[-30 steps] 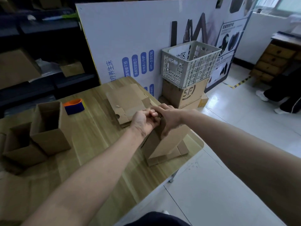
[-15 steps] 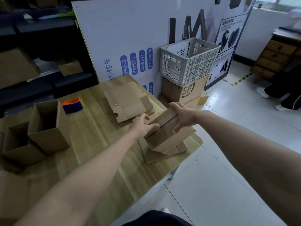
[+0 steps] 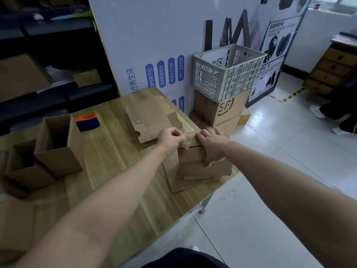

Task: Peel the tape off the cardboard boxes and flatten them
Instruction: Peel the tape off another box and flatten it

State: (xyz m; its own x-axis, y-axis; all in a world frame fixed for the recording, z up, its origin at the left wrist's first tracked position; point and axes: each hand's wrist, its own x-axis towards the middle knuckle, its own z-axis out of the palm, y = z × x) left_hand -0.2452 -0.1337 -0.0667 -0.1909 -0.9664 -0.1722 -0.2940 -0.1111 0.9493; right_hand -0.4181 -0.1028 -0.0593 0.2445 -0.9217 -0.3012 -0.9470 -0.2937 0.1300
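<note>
A small closed cardboard box (image 3: 195,154) stands on a pile of flattened boxes (image 3: 185,182) at the table's right edge. My right hand (image 3: 212,145) lies over the box's top, fingers spread, thumb down its front. My left hand (image 3: 171,139) is curled at the box's left top corner and pinches a strip of clear tape (image 3: 184,143) that lifts off the seam. Flattened boxes (image 3: 152,120) lie further back on the table. Two open boxes (image 3: 59,149) (image 3: 25,167) stand at the left.
A roll of blue and orange tape (image 3: 87,121) sits behind the open boxes. The wooden table (image 3: 108,155) ends just right of the pile. On the floor beyond stand a white crate (image 3: 228,72) on an SF carton (image 3: 220,108), against a printed board (image 3: 154,45).
The box has been turned and set down flat on the pile. My right hand moved onto its top, and my left hand went from its side to pinching tape at the corner.
</note>
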